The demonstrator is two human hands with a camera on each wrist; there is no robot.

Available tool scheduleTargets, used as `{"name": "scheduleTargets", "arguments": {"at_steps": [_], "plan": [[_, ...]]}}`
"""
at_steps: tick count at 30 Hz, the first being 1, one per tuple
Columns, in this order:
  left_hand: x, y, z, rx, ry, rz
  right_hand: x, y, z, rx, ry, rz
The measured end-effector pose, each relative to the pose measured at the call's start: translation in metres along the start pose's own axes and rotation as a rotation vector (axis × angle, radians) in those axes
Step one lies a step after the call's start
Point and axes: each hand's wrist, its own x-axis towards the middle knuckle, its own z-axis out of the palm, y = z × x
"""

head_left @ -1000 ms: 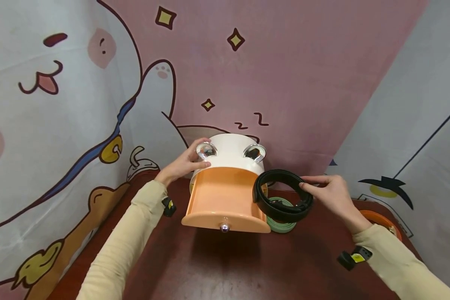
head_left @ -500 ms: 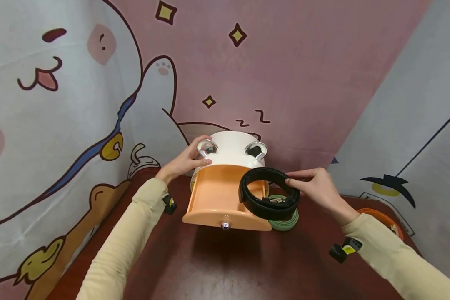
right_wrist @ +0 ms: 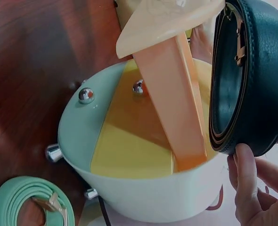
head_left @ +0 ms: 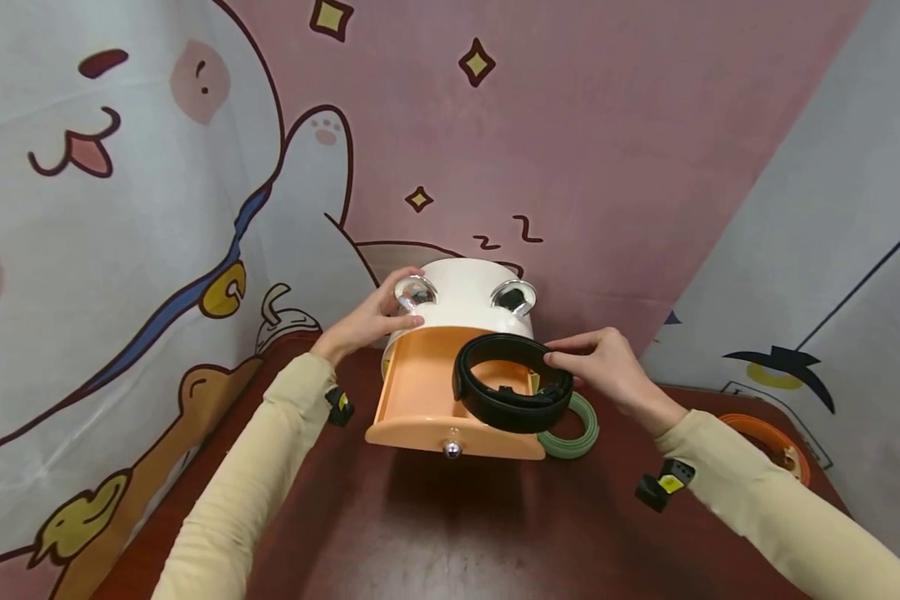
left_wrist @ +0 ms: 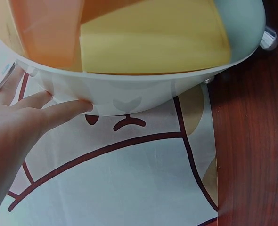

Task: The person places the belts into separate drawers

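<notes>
A white rounded drawer box [head_left: 465, 292] with two silver rings on top stands at the back of the table. Its orange top drawer [head_left: 412, 383] is pulled out, and no item shows inside. My left hand [head_left: 371, 323] rests on the box's left side by one ring, thumb on the upper front edge; in the left wrist view its fingers [left_wrist: 66, 110] press the white shell. My right hand [head_left: 607, 371] pinches a coiled black belt [head_left: 513, 414] at its right side. The belt hangs over the drawer's right half, hiding part of it. Its metal buckle [right_wrist: 240, 44] shows inside the coil.
A coiled green belt [head_left: 570, 447] lies on the table right of the box. Farther right is a coiled orange belt [head_left: 757, 427], partly behind the right sleeve. Below the orange drawer, yellow [right_wrist: 125, 136] and green [right_wrist: 82, 122] fronts are closed. A printed cloth stands behind.
My right hand has carried the black belt leftward, from beside the drawer to over its right half. More of the green belt now shows. The left hand stays on the box.
</notes>
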Motion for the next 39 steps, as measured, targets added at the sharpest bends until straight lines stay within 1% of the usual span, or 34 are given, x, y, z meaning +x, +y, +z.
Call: {"name": "scheduleTargets", "arguments": {"at_steps": [4,11,15,20,29,34,37,39], "plan": [[0.000,0.001,0.000,0.008,0.003,-0.004,0.004,-0.005,0.006,0.009,-0.008,0.018],[0.000,0.000,0.001,0.016,0.005,-0.013,0.012,-0.010,0.021,0.062,-0.019,0.054],[0.001,-0.001,0.002,0.014,0.005,-0.011,0.016,-0.010,0.027,0.043,0.010,0.065],[0.001,-0.001,0.002,0.027,0.010,-0.019,0.015,-0.010,0.034,0.005,0.050,0.054],[0.000,-0.002,0.001,0.020,0.004,-0.012,0.010,-0.008,0.047,-0.096,0.139,-0.009],[-0.001,-0.002,0.001,0.021,0.003,0.009,0.010,-0.008,0.055,-0.165,0.201,-0.103],[-0.001,-0.002,0.001,0.029,0.006,0.016,0.011,-0.010,0.061,-0.201,0.220,-0.158],[-0.001,-0.001,0.001,0.031,0.003,0.020,0.011,-0.012,0.064,-0.210,0.221,-0.177]]}}
